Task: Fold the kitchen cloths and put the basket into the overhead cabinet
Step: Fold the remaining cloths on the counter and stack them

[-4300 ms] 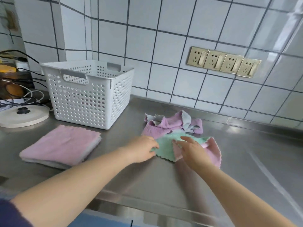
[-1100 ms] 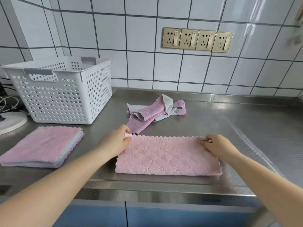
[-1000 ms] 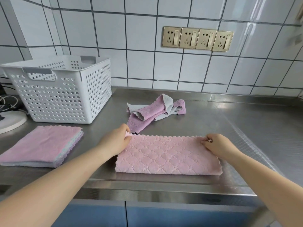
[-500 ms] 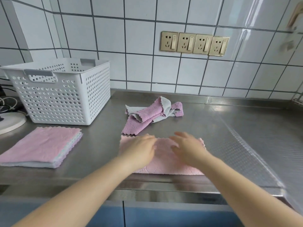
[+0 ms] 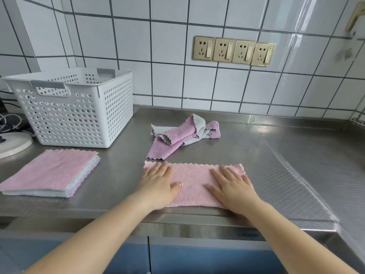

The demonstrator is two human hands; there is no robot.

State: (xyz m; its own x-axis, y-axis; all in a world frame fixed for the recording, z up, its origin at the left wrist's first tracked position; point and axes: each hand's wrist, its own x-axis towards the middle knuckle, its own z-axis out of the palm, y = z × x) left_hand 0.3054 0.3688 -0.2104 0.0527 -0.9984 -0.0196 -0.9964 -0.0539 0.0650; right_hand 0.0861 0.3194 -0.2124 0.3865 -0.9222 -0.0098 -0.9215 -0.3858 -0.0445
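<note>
Pink cloth [image 5: 194, 184] is pressed flat w/ left hand [image 5: 158, 184] & right hand [image 5: 233, 186], fingers straight, prob. so the fold is kept crisp.

You get no readable text, label, brand or number anywhere; gold wall sockets [image 5: 234, 50], upper right of centre, show only pin holes and switches; white basket [image 5: 79, 109], left, bears no marking.

Both bare forearms stretched forward, side by side. Left hand [image 5: 158, 184] palm down, fingers straight and together, thin ring on one finger, thumb angled inward. Right hand [image 5: 232, 186] likewise flat, fingers slightly spread, thumb pointing toward left hand.
</note>
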